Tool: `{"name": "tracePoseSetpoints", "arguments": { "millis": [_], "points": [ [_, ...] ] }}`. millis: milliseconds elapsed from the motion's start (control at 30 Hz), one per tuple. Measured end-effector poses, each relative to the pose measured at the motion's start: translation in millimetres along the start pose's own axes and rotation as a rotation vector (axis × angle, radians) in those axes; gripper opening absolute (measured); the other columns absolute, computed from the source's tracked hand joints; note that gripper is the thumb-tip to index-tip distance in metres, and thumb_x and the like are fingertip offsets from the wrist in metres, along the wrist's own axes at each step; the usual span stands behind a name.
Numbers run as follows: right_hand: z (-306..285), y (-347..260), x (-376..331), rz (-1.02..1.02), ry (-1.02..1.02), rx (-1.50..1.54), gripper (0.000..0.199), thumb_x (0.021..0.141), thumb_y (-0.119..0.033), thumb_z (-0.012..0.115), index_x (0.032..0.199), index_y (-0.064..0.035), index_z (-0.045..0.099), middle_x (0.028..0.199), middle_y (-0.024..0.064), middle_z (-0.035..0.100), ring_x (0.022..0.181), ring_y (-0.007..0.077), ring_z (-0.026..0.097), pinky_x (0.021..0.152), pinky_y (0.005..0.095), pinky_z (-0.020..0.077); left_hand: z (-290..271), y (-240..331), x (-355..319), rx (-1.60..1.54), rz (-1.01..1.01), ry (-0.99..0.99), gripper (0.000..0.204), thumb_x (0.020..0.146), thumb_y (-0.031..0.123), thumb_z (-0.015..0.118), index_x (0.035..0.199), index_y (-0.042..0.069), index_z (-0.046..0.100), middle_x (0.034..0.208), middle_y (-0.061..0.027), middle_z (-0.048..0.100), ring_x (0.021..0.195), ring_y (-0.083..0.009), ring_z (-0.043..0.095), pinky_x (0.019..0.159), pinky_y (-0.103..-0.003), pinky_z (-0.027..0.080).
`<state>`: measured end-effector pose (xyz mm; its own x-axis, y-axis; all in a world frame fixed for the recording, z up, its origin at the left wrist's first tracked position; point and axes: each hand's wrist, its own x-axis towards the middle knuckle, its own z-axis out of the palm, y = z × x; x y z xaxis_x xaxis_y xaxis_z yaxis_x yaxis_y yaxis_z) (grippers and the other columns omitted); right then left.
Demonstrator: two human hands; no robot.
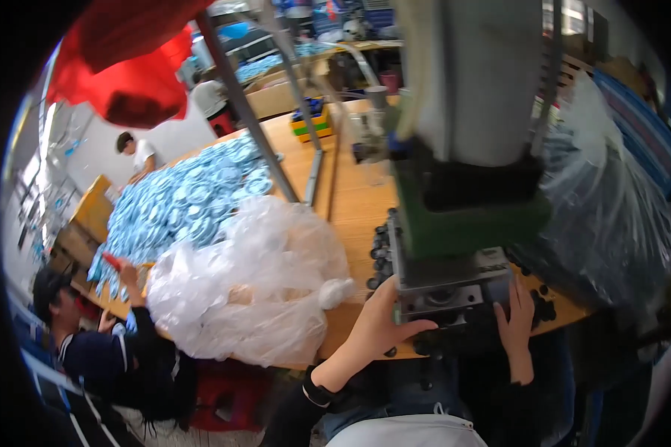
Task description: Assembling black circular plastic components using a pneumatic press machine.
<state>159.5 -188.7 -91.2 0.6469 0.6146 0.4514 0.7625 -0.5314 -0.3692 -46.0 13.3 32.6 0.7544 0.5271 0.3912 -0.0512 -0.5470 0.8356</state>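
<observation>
**Both hands at the press base**

Head view: I see the left hand (380, 316) flat against the left side of the grey metal block (446, 292) at the foot of the green press (466, 216), fingers open, thumb under its front edge. Right hand (516, 316) rests on the block's right side, fingers straight, clamping nothing. Small black parts (380, 253) lie on the wooden tabletop (354, 201) left of the press. Clear plastic bag (253, 283) sits further left; a co-worker (89, 335) stands at the far left edge.
</observation>
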Motion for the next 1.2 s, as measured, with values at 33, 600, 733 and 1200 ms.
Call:
{"name": "tracePoseSetpoints", "arguments": {
  "millis": [33,600,733,1200],
  "points": [
    [21.8,13.2,14.7,-0.029,-0.057,-0.073,0.047,0.089,-0.026,0.058,0.127,0.0007,0.048,0.135,0.0148,0.045,0.127,0.0334,0.038,0.106,0.0445,0.0265,-11.9,3.1,-3.9,0.143,0.085,0.021,0.059,0.069,0.017,0.081,0.118,0.002,0.052,0.1,-0.0111,0.063,0.087,-0.0252,0.062,0.076,-0.033,0.051],
    [-10.7,-25.5,-1.3,0.342,-0.142,0.509,0.058,0.091,-0.02,0.056,0.139,-0.0003,0.03,0.144,0.0146,0.03,0.135,0.0285,0.028,0.109,0.042,0.0238,-348.8,-295.3,-105.7,1.421,-0.16,0.311,0.025,0.077,0.025,0.064,0.092,0.005,0.064,0.093,-0.0142,0.065,0.09,-0.0336,0.06,0.078,-0.044,0.047],
    [-22.7,-58.7,-3.5,0.134,-0.092,0.551,0.071,0.077,-0.015,0.068,0.137,0.0006,0.034,0.14,0.018,0.036,0.131,0.0312,0.032,0.107,0.0402,0.0263,-360.1,-327.6,-102.7,1.356,-0.542,0.4,0.029,0.084,0.025,0.059,0.1,0.002,0.061,0.106,-0.0186,0.06,0.103,-0.037,0.053,0.091,-0.048,0.038],
    [16.7,-102.9,43.8,-0.038,0.099,1.053,0.023,0.082,-0.015,0.069,0.096,-0.0032,0.056,0.083,0.0016,0.052,0.06,0.0085,0.043,0.054,0.0245,0.0324,-280.8,-193.0,-108.7,0.939,-0.118,0.343,0.021,0.093,0.015,0.048,0.105,0.0,0.056,0.091,-0.0128,0.061,0.083,-0.0284,0.057,0.076,-0.038,0.047]
  ]
}}
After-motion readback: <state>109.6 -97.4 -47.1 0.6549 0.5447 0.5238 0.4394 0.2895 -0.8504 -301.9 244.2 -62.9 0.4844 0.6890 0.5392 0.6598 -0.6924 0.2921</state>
